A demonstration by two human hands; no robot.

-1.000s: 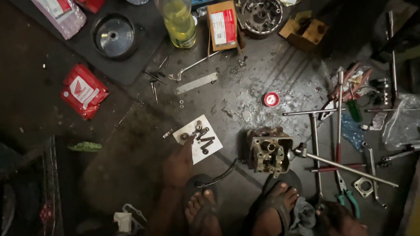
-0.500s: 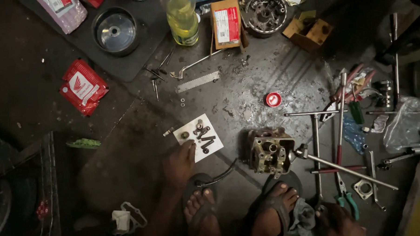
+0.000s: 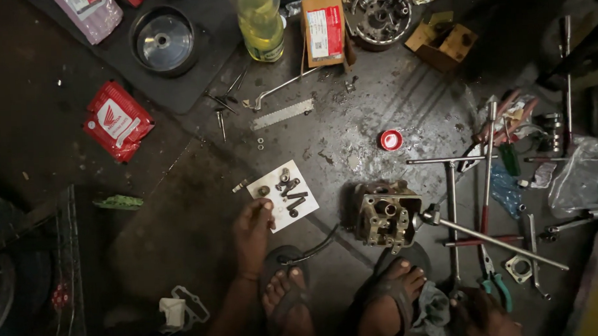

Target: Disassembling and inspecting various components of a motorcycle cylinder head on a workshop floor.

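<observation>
Your left hand (image 3: pixel 253 230) sits just below the middle of the frame, fingertips pinched together at the lower left edge of the white card (image 3: pixel 283 196), on or beside a small metal part there; whether they grip it you cannot tell. The bolts and bushings (image 3: pixel 288 191) on the card look small, hard, oily and likely slippery, so pinch each across its middle. The engine block (image 3: pixel 385 214) stands right of the card, heavy-looking and untouched. Your right hand (image 3: pixel 479 311) rests at the lower right by a grey rag (image 3: pixel 433 309), its grip hidden.
</observation>
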